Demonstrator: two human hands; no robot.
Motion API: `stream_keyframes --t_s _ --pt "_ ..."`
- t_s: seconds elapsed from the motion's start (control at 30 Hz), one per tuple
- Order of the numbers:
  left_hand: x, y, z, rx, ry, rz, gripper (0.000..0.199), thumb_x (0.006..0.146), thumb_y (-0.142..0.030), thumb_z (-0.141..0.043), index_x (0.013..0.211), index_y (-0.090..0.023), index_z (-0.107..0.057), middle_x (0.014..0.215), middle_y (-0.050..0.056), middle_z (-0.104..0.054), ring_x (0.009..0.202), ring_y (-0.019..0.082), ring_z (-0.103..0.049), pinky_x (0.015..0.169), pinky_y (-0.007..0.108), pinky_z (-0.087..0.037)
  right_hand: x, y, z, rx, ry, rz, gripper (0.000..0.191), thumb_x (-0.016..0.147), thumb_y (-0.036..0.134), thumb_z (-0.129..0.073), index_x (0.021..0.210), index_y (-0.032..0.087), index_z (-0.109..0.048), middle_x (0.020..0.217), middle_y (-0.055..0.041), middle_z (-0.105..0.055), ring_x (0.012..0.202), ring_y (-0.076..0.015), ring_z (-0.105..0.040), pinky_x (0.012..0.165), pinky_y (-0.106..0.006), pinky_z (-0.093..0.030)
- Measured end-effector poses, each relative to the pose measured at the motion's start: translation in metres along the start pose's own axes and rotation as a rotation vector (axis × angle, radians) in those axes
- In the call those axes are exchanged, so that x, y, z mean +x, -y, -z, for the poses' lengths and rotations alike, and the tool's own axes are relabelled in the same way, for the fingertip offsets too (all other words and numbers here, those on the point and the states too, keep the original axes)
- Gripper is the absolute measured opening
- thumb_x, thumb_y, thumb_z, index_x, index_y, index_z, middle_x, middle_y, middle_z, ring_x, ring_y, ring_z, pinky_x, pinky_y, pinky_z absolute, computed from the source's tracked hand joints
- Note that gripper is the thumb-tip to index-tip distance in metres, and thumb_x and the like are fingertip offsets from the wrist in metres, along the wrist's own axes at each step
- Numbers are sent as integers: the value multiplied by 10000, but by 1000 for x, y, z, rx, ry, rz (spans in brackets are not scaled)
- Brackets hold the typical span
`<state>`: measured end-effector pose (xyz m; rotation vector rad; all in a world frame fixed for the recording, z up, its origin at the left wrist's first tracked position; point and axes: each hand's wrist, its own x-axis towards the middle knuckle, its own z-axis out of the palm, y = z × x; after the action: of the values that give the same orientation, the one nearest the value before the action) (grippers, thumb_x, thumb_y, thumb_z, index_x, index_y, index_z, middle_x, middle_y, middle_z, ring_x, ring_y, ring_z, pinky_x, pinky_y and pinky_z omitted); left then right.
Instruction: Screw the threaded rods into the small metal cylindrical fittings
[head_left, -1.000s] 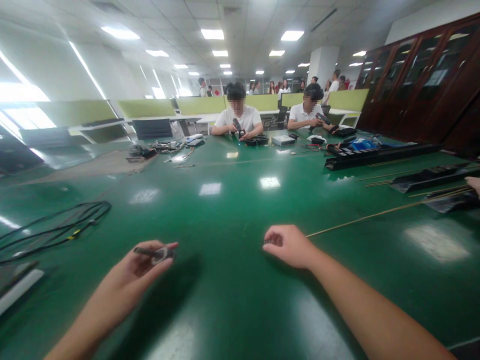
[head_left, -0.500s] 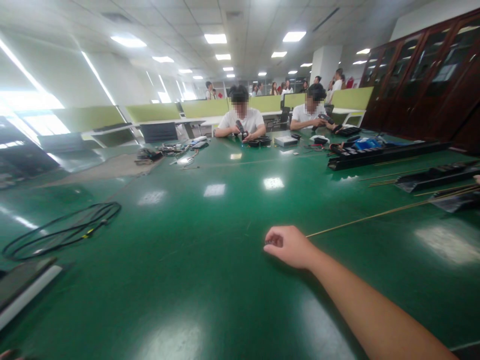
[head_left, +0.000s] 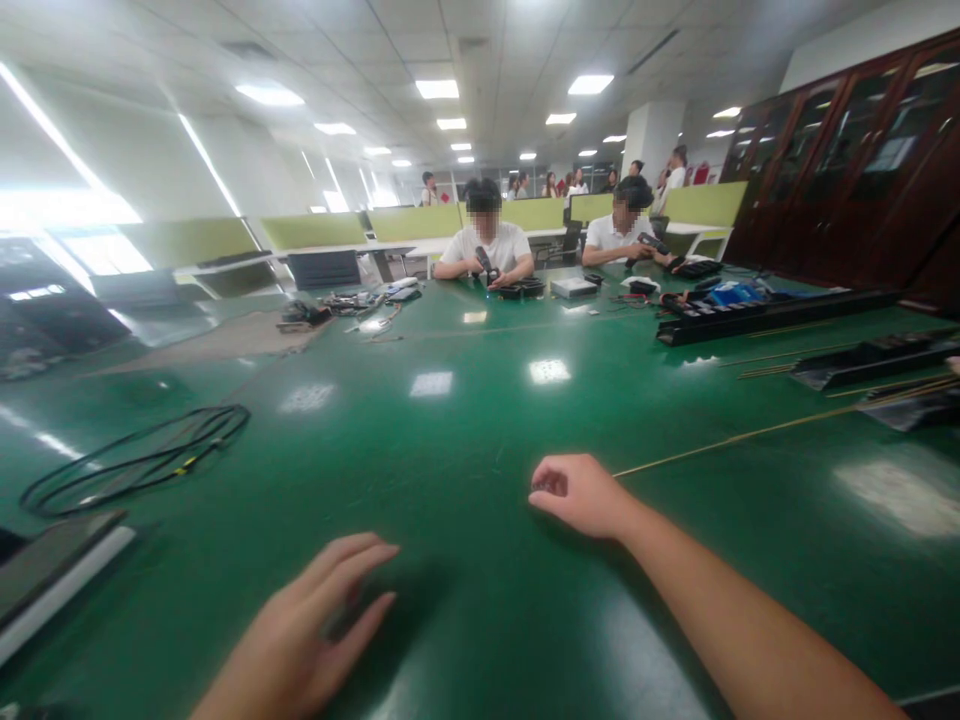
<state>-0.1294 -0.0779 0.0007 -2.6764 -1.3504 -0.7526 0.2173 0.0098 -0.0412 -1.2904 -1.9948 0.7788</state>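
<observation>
My right hand rests on the green table with its fingers curled round something small and dark, too hidden to name. A thin brass-coloured rod runs from behind that hand toward the right edge of the view. Lower and to the left, my left hand hovers over the table, thumb and fingers apart, holding nothing.
A coiled black cable and a flat grey-edged object lie at the left. Black channels and more rods are at the right. Two people sit across the table, handling dark tools.
My left hand has come in from the lower left corner, over the table. My right hand has kept its place and its curled shape. The view has shifted slightly.
</observation>
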Motion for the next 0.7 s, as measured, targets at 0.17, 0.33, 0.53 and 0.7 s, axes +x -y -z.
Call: stream_keyframes --t_s 0.17,0.33,0.53,0.7 --pt "86 -48 -55 -83 280 -262 473 913 -180 -505 1367 -305 -459 1308 76 -576 1079 220 -640 900 335 -559 -1 -1 2 8 38 62 111 786 257 -705 855 173 -724 731 -10 -696 640 -139 -606 590 -226 -441" --pt "137 -72 -92 -104 320 -423 345 847 -123 -546 1183 -201 -566 1228 95 -609 1037 228 -639 865 313 -544 -1 -6 2 -3 87 126 84 739 106 -617 713 169 -666 714 -1 -705 651 -148 -620 561 -213 -399" --pt "140 -72 -106 -95 285 -413 159 866 -87 -504 967 -167 -598 1017 83 -655 891 200 -642 779 278 -532 -1 -2 0 -30 86 122 107 723 86 -596 663 167 -632 713 -11 -707 658 -157 -620 553 -221 -376" --pt "120 -57 -84 -155 280 -295 228 913 -98 -425 970 -188 -626 927 65 -670 829 172 -658 732 252 -531 -4 6 -1 102 126 63 256 787 323 -736 999 195 -670 730 19 -688 628 -132 -608 565 -213 -415"
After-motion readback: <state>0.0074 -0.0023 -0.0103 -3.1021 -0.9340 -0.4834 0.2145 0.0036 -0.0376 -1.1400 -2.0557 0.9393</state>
